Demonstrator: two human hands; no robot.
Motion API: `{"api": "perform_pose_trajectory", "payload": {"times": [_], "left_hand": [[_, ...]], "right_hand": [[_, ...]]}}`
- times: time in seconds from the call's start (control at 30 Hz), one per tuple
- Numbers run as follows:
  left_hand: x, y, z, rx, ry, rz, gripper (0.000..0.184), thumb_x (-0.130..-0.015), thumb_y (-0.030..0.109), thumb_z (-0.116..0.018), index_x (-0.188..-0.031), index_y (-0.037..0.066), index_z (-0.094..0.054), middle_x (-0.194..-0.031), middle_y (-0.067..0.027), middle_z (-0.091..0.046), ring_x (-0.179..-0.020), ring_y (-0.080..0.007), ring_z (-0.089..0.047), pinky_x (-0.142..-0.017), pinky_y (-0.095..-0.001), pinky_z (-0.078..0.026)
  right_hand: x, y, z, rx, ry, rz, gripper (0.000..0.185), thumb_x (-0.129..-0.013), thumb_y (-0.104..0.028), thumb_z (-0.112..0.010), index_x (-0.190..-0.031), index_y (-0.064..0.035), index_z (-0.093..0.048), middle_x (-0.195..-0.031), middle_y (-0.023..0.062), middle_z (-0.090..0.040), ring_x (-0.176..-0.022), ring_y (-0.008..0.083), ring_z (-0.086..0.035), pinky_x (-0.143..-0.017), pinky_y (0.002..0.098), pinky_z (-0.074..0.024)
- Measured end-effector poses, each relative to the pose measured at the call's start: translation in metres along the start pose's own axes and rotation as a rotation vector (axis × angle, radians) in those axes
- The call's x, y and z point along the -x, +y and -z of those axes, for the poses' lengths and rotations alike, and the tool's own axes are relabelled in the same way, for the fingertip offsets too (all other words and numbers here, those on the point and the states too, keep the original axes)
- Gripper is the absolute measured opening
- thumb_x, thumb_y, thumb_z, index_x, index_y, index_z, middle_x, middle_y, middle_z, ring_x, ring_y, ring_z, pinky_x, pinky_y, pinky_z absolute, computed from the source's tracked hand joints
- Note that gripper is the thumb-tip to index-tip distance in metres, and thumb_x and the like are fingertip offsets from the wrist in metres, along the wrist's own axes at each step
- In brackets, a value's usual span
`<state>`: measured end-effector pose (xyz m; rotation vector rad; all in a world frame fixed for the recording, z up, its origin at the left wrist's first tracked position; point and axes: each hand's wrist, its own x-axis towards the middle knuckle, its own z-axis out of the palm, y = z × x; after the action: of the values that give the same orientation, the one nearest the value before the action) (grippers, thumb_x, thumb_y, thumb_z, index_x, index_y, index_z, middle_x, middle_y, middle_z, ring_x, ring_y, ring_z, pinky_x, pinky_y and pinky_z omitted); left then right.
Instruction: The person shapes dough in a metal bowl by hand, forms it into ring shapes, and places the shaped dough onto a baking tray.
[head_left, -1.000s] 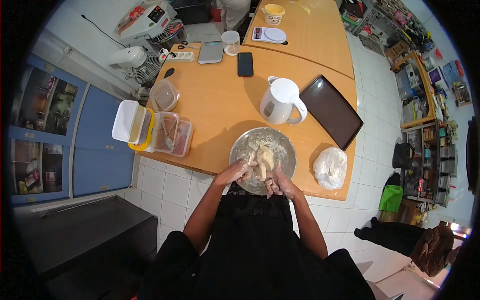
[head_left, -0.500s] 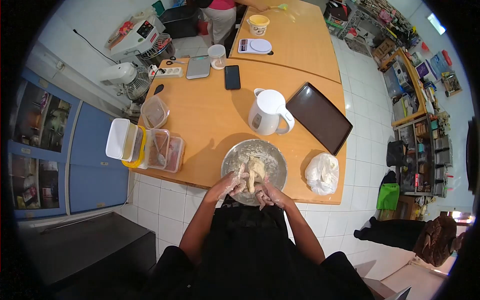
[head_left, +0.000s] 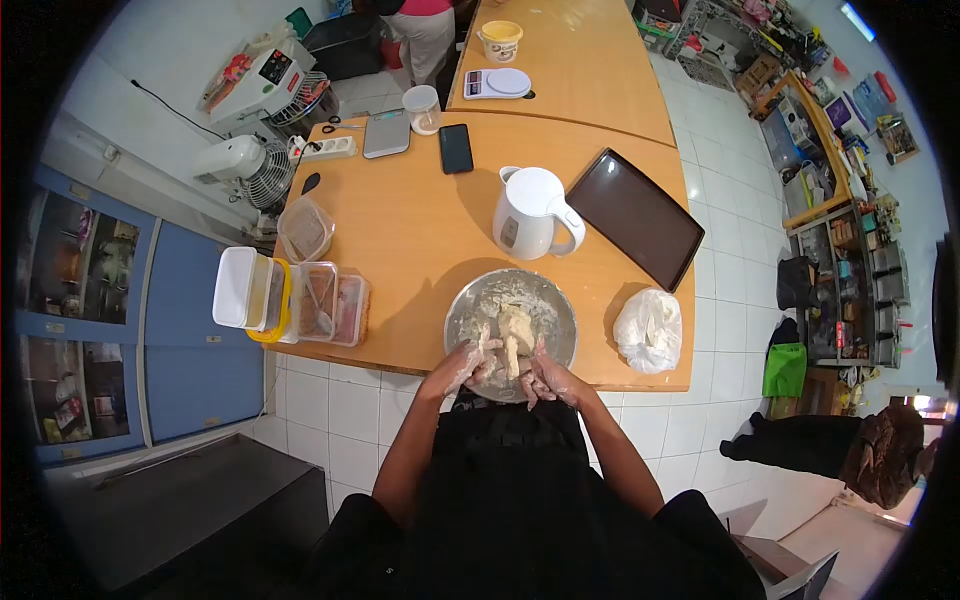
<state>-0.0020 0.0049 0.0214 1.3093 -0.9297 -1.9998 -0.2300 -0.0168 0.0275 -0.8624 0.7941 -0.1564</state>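
Two light-orange wooden worktops (head_left: pixel 400 235) stand edge to edge on a white-tiled floor (head_left: pixel 716 270). At the nearer edge sits one round, silvery metal bowl (head_left: pixel 562 325), flour smeared up its wall, with one pale, lumpy piece of dough (head_left: pixel 516 328) inside. Just beyond the bowl one white plastic kettle (head_left: pixel 533 205) blocks the way forward; one dark brown rectangular tray (head_left: pixel 637 215) lies beside it, and one knotted-looking white plastic bag (head_left: pixel 648 335) rests to the bowl's right. Farther off are one black phone (head_left: pixel 456 149), one clear lidded jar (head_left: pixel 423 109), one white tub with a yellow rim (head_left: pixel 501 43) and two scales, one grey and square (head_left: pixel 387 134), one white (head_left: pixel 497 84). Two floury hands flank the dough, left hand (head_left: pixel 464 367) and right hand (head_left: pixel 551 378), fingers curled; whether either actually grips it, I cannot tell from this height.
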Motion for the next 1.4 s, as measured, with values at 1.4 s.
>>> {"api": "perform_pose_trajectory", "payload": {"times": [1.4], "left_hand": [[0.012,0.018,-0.001,0.015,-0.091,-0.001,0.046,-0.093,0.046,-0.047,-0.111,0.005,-0.059,-0.057,0.0073,-0.038,-0.050,-0.0054,-0.035,-0.043,-0.0223,-0.025]], "right_hand": [[-0.012,0.003,0.004,-0.011,0.042,-0.064,0.097,-0.084,-0.077,-0.006,-0.121,0.0003,-0.052,-0.052,0.0042,-0.053,-0.037,0.0073,-0.038,-0.035,0.0205,-0.0256]]}}
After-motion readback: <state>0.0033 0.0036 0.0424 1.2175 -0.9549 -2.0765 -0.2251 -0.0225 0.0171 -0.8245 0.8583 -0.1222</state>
